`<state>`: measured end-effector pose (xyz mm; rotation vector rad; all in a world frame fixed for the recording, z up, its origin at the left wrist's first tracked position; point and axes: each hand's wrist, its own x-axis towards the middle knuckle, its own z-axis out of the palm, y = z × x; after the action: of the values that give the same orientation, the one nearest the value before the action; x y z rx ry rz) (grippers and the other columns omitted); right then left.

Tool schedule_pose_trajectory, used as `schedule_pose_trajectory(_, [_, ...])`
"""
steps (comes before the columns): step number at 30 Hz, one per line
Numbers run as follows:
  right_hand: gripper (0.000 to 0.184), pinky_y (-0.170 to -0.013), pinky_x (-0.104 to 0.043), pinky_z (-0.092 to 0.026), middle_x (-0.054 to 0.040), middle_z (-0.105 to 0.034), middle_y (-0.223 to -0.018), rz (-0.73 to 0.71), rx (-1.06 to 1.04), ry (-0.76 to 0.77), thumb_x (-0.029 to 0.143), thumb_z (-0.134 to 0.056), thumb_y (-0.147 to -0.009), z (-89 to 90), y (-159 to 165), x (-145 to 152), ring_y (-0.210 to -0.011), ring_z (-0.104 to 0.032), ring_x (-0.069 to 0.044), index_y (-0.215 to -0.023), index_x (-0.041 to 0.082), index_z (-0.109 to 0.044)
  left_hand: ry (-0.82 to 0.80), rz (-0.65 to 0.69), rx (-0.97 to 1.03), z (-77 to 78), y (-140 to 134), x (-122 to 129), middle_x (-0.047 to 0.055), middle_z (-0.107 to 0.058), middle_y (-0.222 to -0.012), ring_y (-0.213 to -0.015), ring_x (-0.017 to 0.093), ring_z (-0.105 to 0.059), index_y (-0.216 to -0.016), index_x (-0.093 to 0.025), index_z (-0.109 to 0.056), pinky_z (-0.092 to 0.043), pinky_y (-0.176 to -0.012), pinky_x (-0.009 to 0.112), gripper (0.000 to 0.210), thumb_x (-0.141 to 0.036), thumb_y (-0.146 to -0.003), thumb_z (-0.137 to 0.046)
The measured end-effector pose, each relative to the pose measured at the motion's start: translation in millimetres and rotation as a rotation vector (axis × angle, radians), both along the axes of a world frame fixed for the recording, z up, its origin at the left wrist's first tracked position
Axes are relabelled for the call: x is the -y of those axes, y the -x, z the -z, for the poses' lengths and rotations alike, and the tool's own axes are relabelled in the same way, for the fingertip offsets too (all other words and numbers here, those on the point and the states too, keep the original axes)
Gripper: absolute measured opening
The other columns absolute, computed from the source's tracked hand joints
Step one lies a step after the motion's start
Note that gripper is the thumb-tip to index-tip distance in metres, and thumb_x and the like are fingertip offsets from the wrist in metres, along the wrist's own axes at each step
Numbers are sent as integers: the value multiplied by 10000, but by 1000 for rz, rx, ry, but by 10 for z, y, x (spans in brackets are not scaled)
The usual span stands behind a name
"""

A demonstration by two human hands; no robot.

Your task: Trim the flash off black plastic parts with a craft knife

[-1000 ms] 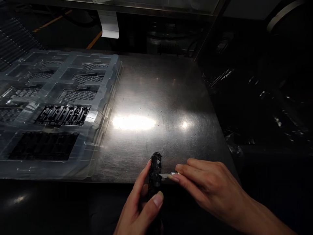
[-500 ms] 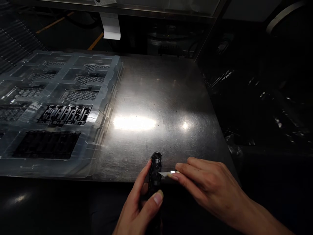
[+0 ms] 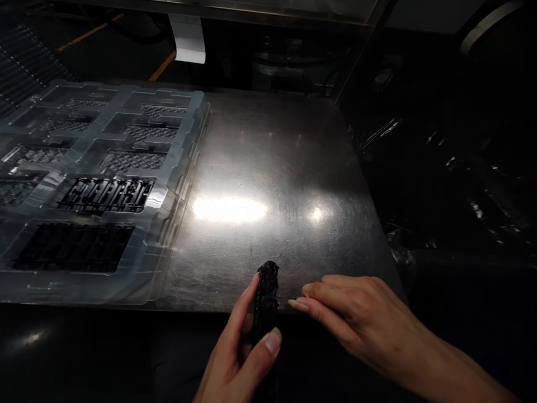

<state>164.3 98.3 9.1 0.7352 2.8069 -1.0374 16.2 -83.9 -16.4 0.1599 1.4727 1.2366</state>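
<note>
A left hand [image 3: 241,358] grips a narrow black moulded plastic part [image 3: 265,296] upright on its edge at the near rim of a scratched steel counter [image 3: 268,173], thumb on one side and fingers on the other. The right hand [image 3: 356,319] rests just beside it, fingertips pointing at the part; whether they touch it cannot be told. To the left lies a stack of clear plastic compartment trays [image 3: 168,224], two near pockets filled with black grid-like parts [image 3: 104,195].
</note>
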Motion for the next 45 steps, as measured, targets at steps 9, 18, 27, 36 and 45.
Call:
schedule_pose_trajectory(9, [347,-502,-315,-319,16,-563,-683,-66,-82,-269,383,-461,-1127,-64,-39,97,-530,-516,-114,-901,223,-671,26,8,-74,-59,-13,-42,33,-559,-1589,-1502,406,-443,-1549,-378,-531,-426,-1204,495,730,-505,-873,-775])
schedule_pose_trajectory(18, [292,-521,-328,-303,22,-537,-685,-14,-186,-459,303,-468,-1120,-40,-30,195,-518,-497,-137,-909,208,-646,2,95,-78,6,-21,-15,1,-403,-1696,-1551,341,-368,-1614,-420,-393,-240,-1296,523,777,-612,-922,-687])
schedule_pose_trajectory(27, [274,-603,-262,-400,13,-591,-750,251,-310,65,387,-612,-1063,24,-59,190,-639,-547,-108,-873,198,-669,-25,0,37,-41,-42,-57,107,-659,-1453,-1135,348,-724,-1629,-360,-384,-605,-933,455,820,-529,-907,-733])
schedule_pose_trajectory(36, [532,-509,-205,-300,38,-515,-656,620,-255,1172,638,-770,-876,209,482,403,-547,-386,-65,-823,165,-532,-27,-35,49,-18,-54,-49,114,-706,-1342,-922,276,-763,-1619,-352,-408,-602,-903,417,826,-525,-891,-757])
schedule_pose_trajectory(45, [446,-627,-242,-412,19,-585,-835,511,-291,699,625,-453,-1077,195,180,322,-674,-504,-101,-972,217,-603,-39,54,80,-63,-11,-47,24,-658,-957,-607,185,-671,-1637,-389,-285,-538,-588,326,803,-526,-948,-676])
